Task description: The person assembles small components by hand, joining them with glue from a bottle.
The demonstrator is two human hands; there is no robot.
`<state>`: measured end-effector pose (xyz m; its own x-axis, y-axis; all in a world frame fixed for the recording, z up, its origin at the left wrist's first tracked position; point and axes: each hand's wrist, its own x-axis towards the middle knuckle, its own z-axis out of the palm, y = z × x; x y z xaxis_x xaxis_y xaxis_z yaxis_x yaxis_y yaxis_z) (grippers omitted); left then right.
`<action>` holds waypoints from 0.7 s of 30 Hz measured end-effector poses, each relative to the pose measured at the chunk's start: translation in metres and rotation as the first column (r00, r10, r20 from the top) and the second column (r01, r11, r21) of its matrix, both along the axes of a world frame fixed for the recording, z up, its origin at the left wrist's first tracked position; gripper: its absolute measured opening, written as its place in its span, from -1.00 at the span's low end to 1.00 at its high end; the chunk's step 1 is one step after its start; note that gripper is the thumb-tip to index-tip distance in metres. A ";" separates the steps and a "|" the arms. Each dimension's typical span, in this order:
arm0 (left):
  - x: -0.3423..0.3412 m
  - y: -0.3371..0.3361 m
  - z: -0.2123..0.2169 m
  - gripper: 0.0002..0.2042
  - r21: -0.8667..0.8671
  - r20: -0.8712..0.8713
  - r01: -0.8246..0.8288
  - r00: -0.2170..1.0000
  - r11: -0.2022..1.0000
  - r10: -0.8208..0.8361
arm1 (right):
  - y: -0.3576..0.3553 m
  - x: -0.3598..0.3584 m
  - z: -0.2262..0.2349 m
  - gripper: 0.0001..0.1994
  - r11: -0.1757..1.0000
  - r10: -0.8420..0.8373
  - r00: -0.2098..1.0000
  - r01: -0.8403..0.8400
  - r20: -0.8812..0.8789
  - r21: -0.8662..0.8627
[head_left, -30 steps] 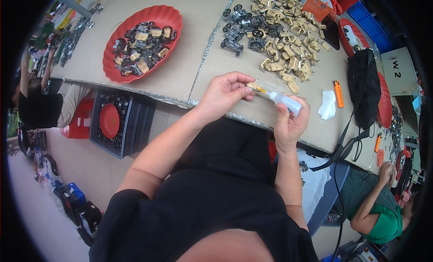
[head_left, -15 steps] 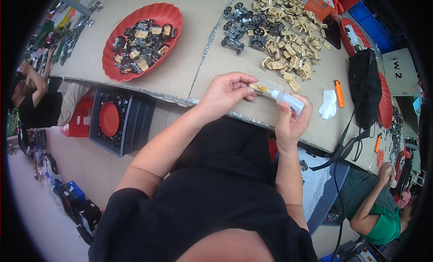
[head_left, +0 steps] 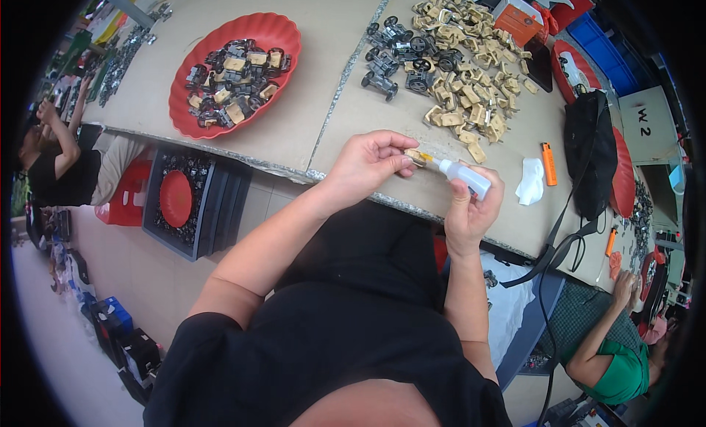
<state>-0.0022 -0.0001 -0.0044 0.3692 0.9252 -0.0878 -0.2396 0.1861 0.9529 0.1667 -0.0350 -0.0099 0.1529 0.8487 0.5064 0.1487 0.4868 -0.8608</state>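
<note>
From where I stood, the person's left hand (head_left: 368, 167) was pinching a small tan part (head_left: 416, 156) between thumb and fingertips, just above the table's (head_left: 305, 137) near edge. The right hand (head_left: 474, 210) was closed around a pale bottle (head_left: 468, 180), its yellowish tip (head_left: 427, 157) pointing at the part; I couldn't tell whether they touched. Beyond the hands lay a heap of tan parts (head_left: 471, 118), with dark wheeled pieces (head_left: 381, 84) at its left. A red bowl (head_left: 288, 36) further left held both kinds. Off to the right, an orange lighter (head_left: 549, 164) lay beside a white wad (head_left: 529, 183).
</note>
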 end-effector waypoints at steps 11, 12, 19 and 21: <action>0.001 0.002 0.003 -0.79 -0.005 0.006 -0.056 0.998 0.998 0.056 | 0.000 0.001 0.000 -0.71 1.000 -0.013 1.000 0.013 0.009 -0.013; 0.001 0.002 0.003 -0.79 0.000 0.007 -0.055 0.998 0.998 0.055 | 0.000 0.002 0.000 -0.71 1.000 -0.010 1.000 0.010 0.022 -0.005; 0.002 0.002 0.003 -0.78 0.015 0.004 -0.050 0.999 0.999 0.050 | 0.013 0.025 0.011 -0.71 0.995 -0.035 0.807 -0.025 -0.590 -0.092; 0.000 0.002 0.004 -0.77 -0.002 -0.037 -0.060 0.998 0.998 0.059 | 0.015 0.037 0.022 -0.68 0.962 -0.114 0.798 -0.060 -0.592 -0.266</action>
